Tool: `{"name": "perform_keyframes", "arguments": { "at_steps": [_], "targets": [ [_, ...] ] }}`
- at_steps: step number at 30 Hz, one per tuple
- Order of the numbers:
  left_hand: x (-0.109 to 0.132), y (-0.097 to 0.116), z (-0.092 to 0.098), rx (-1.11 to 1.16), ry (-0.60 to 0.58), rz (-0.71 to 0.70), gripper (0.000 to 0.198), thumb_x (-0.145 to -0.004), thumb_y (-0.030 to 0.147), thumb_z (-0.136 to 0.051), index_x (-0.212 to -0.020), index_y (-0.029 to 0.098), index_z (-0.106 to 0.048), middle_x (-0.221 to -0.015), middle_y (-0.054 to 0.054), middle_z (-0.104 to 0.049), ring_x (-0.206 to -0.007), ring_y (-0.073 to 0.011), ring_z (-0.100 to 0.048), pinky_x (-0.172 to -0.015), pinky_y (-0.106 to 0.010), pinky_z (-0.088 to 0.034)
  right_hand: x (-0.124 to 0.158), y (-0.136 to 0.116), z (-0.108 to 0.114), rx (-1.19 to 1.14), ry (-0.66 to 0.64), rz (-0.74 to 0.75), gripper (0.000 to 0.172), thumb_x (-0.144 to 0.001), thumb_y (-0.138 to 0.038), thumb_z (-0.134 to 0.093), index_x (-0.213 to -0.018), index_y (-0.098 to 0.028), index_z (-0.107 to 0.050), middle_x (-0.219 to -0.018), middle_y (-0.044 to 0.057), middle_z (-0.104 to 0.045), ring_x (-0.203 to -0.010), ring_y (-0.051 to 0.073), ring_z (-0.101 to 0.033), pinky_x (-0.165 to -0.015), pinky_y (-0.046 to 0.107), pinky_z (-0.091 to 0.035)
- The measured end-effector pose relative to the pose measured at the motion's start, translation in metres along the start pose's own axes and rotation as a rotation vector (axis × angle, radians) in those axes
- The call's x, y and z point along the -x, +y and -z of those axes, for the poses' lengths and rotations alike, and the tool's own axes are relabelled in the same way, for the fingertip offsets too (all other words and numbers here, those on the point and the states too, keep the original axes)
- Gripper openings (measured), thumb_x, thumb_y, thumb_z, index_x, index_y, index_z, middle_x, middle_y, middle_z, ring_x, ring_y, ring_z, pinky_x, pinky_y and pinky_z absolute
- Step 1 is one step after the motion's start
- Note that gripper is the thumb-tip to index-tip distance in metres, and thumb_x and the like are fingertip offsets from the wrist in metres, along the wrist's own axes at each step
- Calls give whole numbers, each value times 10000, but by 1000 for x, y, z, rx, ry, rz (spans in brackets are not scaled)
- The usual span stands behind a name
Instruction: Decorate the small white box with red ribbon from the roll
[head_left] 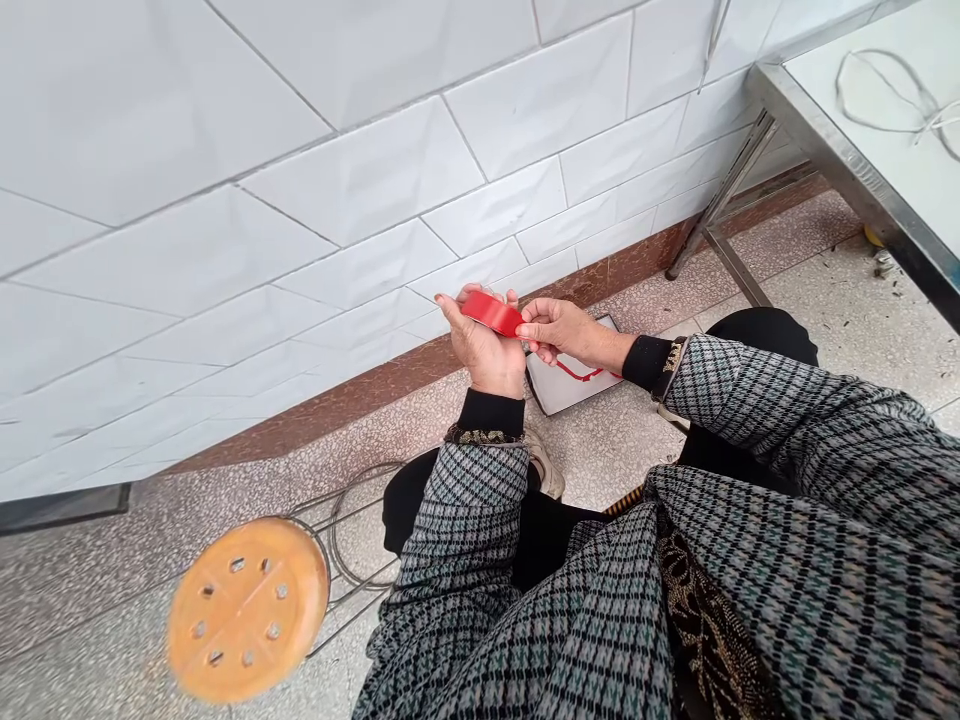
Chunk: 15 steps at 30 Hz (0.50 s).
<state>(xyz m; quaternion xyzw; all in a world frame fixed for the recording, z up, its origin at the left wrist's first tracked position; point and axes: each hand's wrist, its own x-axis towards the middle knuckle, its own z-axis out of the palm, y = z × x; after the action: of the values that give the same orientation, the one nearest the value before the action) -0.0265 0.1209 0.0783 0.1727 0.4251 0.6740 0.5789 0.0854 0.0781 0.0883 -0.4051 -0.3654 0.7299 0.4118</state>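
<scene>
My left hand (484, 345) and my right hand (564, 332) are raised together in front of the white tiled wall, both gripping a flat red strip (493, 313), perhaps ribbon or paper. The left fingers curl round its left end. My right thumb and fingers pinch its right end. Below the hands a white flat bag or card (564, 388) with a thin red cord (579, 374) lies on the speckled floor. Both sleeves are grey check with black cuffs.
A round orange stool (244, 607) with holes and a wire frame stands at lower left. A steel table (862, 150) with a loose white wire (892, 92) on top fills the upper right; its legs (720, 215) reach the floor by the wall.
</scene>
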Motion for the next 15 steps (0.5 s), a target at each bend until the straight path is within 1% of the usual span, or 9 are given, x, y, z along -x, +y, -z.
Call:
{"name": "perform_keyframes", "arguments": {
  "at_steps": [2,4,6,8,10,13,15],
  "targets": [
    [3,-2,-1,32,-4,59,602,-948,803,-464,-779,233,-560,-708,-3,-539,-617,-120,-521,-777,-298,-583,-2,2,1,20,6,33,225,-1009,-71,-635,-962,-211,-464,-536,-124,-592,-363,62,-522,-380,149,-438],
    [5,-4,0,66,-28,106,595,-957,791,-464,-788,228,-554,-715,-2,-541,-615,-118,-515,-748,-286,-581,-3,4,2,49,0,69,241,-1000,-60,-630,-999,-220,-449,-533,-134,-589,-352,66,-509,-379,154,-434],
    [7,-6,1,91,-61,157,579,-964,775,-471,-798,226,-552,-726,-4,-545,-608,-121,-512,-649,-260,-552,-3,4,3,59,-10,108,234,-996,-53,-617,-1000,-220,-452,-537,-135,-585,-349,61,-491,-376,151,-416],
    [8,-9,2,99,-80,208,560,-979,753,-466,-811,226,-553,-733,-10,-548,-597,-127,-510,-527,-237,-478,-3,5,3,50,-9,145,219,-995,-53,-605,-996,-219,-462,-538,-137,-573,-351,56,-476,-375,147,-399],
    [7,-11,4,88,-82,251,536,-1003,721,-447,-827,227,-558,-736,-17,-555,-586,-130,-514,-457,-231,-406,-3,5,2,42,-8,169,203,-989,-44,-596,-1043,-212,-494,-542,-136,-564,-357,56,-478,-374,146,-383],
    [5,-16,7,41,-95,293,503,-1020,676,-441,-838,226,-571,-736,-21,-570,-550,-127,-509,-431,-247,-372,-2,5,4,32,12,168,205,-992,-43,-581,-1125,-194,-544,-551,-128,-566,-364,56,-492,-378,147,-379],
    [3,-18,10,-14,-121,267,490,-1017,660,-457,-831,224,-581,-729,-19,-578,-530,-125,-513,-439,-262,-387,0,6,7,20,23,149,156,-1007,-73,-582,-1115,-183,-559,-549,-119,-575,-377,59,-516,-401,153,-417]
  ]
}}
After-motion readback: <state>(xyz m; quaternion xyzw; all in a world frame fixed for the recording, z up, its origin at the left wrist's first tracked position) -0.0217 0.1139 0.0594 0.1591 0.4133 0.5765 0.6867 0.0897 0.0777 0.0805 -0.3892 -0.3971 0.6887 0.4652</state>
